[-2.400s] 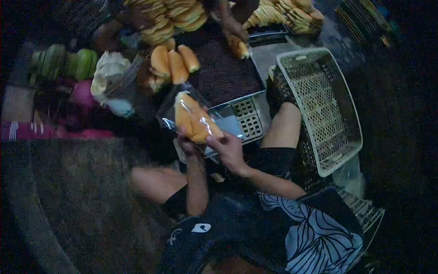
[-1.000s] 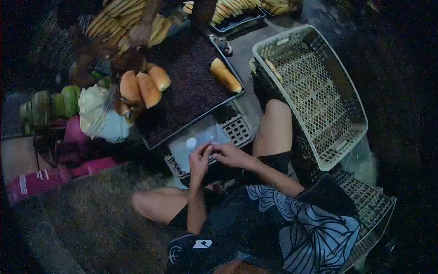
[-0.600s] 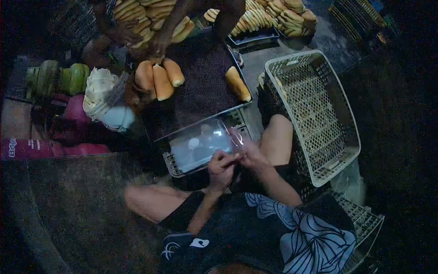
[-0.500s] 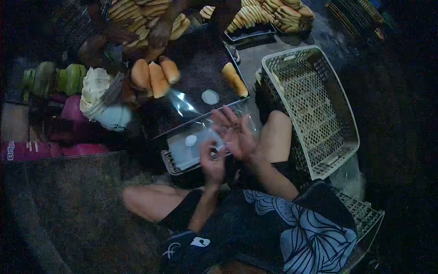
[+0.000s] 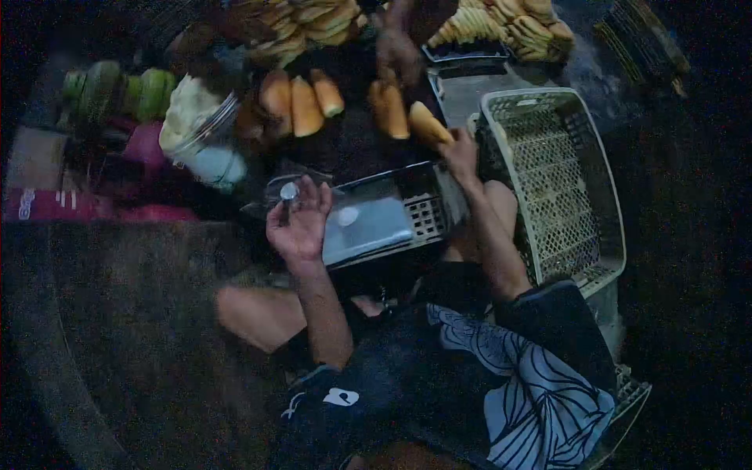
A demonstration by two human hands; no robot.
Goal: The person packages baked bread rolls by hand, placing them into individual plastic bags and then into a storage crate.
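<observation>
My left hand (image 5: 301,223) is palm up, left of a stack of clear plastic bags (image 5: 368,227). Its fingers are curled at a clear plastic bag (image 5: 274,192) with a round, pale label. My right hand (image 5: 462,160) reaches forward to the right edge of the dark tray (image 5: 356,149), fingers closed on the near end of a long bread roll (image 5: 428,124). Beside that roll lies a pair of browned bread rolls (image 5: 389,110), with another person's hand (image 5: 399,59) just above them. More bread rolls (image 5: 305,108) sit at the tray's left.
An upright plastic crate (image 5: 548,180) stands right of my knee. The bag stack rests on a lower crate (image 5: 427,215). At left are a tub of cream (image 5: 188,113) and green-lidded containers (image 5: 149,94). Piled bread (image 5: 313,23) and a tray of sliced bread (image 5: 470,35) lie farther off.
My hands have moved apart: the left went left with the bag, the right went forward to the roll. The other person's hand shifted right, and a pair of rolls now lies beneath it.
</observation>
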